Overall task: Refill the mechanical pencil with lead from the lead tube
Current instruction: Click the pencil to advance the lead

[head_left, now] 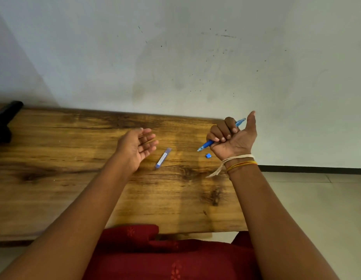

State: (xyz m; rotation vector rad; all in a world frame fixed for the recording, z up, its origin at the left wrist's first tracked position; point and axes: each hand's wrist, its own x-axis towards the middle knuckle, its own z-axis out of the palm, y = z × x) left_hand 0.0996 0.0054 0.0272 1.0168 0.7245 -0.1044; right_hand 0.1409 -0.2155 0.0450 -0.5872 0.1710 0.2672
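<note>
- On the wooden table (74, 138) against the pale wall (175, 57), the lead tube (163, 158) is lying flat and slanted, its upper end pointing away and to the right, nobody touching it
- The left hand (136, 147) is hovering just beside that tube, palm turned up and inward, fingers (148, 140) loosely spread and slightly curled, gripping nothing
- The right hand (232, 138) is curling its fingers tight around the blue mechanical pencil (205, 146), while the thumb (251, 120) is sticking up clear of the barrel
- The pencil is sitting at a slant in that fist: the tip is poking out low on the left toward the table, and the back end is showing past the knuckles near the thumb
- A small blue cap (208, 156) is resting on the wood just below the pencil tip, close to the right wrist and apart from the tube
- Pale and orange threads (239, 161) are circling the right wrist, with a loose end trailing down
- A dark object (4, 120) is sitting at the far left end of the table; what it is cannot be made out
- Red patterned cloth (165, 257) is showing at the near edge, between the two forearms
</note>
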